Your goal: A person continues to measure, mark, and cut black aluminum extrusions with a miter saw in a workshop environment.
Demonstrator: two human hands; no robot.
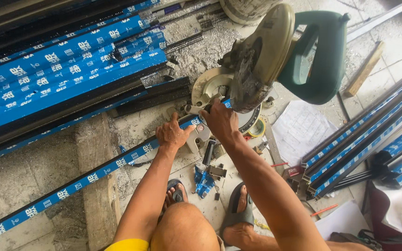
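Note:
A long dark metal profile (84, 179) with blue protective film runs from the lower left up to a mitre saw (275, 56) with a green motor housing and raised blade guard. My left hand (173, 134) presses down on the profile just left of the saw base. My right hand (219, 120) grips the profile's end at the saw's fence, under the blade. My knees and sandalled feet show at the bottom.
A stack of blue-filmed profiles (66, 65) lies at the upper left, another bundle (364, 144) at the right. A wooden board (96, 186) supports the profile. Paper sheets (298, 130), red pencils (324, 210), a tape roll (257, 128) and metal offcuts (212, 169) litter the floor.

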